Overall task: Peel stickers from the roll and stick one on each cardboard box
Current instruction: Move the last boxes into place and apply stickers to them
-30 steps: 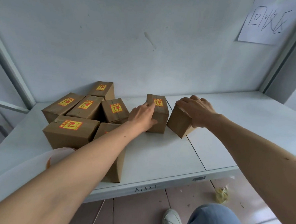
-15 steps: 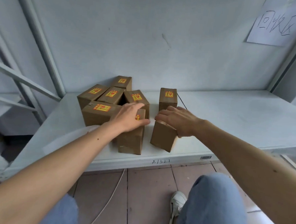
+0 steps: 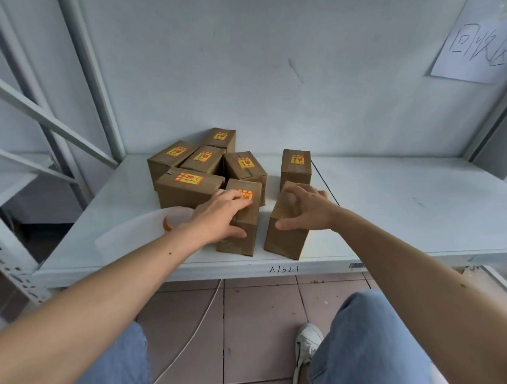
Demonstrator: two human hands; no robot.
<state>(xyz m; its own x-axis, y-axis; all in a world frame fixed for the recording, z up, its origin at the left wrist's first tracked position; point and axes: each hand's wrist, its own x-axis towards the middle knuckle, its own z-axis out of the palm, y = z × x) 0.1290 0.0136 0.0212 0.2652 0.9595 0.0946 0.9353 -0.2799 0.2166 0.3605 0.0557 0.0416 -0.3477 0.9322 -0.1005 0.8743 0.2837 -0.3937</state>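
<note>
- While both hands sit on the two front boxes, the step looks like positioning a box for labelling, not peeling.
- left hand [image 3: 221, 216] grips the stickered front box [image 3: 240, 220], fingers curled over its top and covering part of the sticker [image 3: 247, 195], thumb on the near face.
- right hand [image 3: 305, 212] grasps the bare box [image 3: 287, 229], spread fingers over the top, thumb on the side; no sticker shows on it (top mostly hidden by fingers).
- Next move, my guess: free one hand, fetch the sticker roll [image 3: 176, 221], which lies just behind the left wrist, and peel one for the bare box.
- Count: eight boxes, seven showing yellow-red stickers, one without; one roll.
- Beyond the fingertips: five boxes clustered to the left, one box [image 3: 296, 167] standing alone behind the right fingers.
</note>
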